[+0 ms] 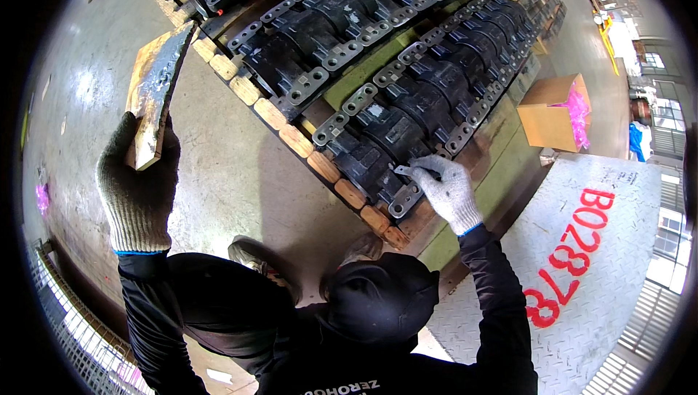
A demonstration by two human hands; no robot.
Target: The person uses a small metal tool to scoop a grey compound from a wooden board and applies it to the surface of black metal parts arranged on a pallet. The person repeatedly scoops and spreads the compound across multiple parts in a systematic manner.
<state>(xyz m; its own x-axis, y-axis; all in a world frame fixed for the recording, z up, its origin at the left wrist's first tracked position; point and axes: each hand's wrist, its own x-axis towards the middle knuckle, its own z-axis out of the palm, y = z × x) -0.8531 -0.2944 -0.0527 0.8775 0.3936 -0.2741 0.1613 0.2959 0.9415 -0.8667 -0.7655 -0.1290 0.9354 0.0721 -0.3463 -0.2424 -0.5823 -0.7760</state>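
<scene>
My left hand (142,190), in a grey knit glove, grips the lower end of a wooden board (138,100) at the left, away from the rack. Dark grey paste is smeared over the board's upper part. My right hand (447,188), gloved alike, pinches a small flat metal piece (402,170) between thumb and fingers; whether it is the tip of a longer tool is hidden. It hovers over or touches the near end of a row of black cylindrical metal parts (396,133), beside a grey two-hole end plate (406,200).
A second row of black parts (309,35) lies farther back on timber. Wooden block ends (294,140) line the pallet's left edge. To the right stand a cardboard box (542,122) with pink plastic and a grey tread plate (582,213) with red paint. Concrete floor (218,148) spreads left.
</scene>
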